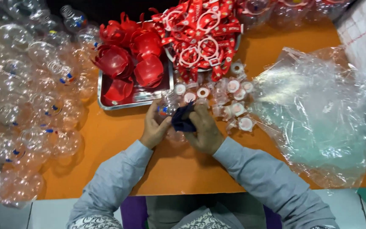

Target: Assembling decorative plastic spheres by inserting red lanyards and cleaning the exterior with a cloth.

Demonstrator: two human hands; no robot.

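My left hand grips a clear plastic ball-shaped bottle with small coloured marks, just in front of the metal tray. My right hand holds a dark blue cloth pressed against that bottle. Both hands meet over the orange table, near its middle. Part of the bottle is hidden by the cloth and fingers.
A metal tray holds red plastic half-shells. Behind, a bowl is heaped with red straps and white rings. Small clear caps with white discs lie at the right. Several clear bottles pile at the left; a crumpled clear bag lies right.
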